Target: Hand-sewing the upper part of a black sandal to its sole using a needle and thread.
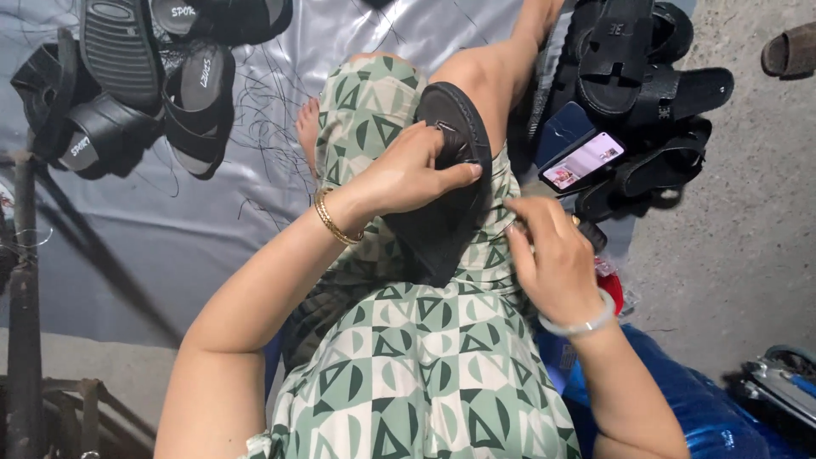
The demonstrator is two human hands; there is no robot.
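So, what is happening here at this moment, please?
A person sits on the ground with a black sandal resting on the lap, over a green patterned dress. The left hand grips the sandal near its strap. The right hand is beside it at the sandal's edge, fingers pinched; what they pinch is too small to tell. Piles of black sandals lie on the left and on the right, and a lit phone rests against the right pile.
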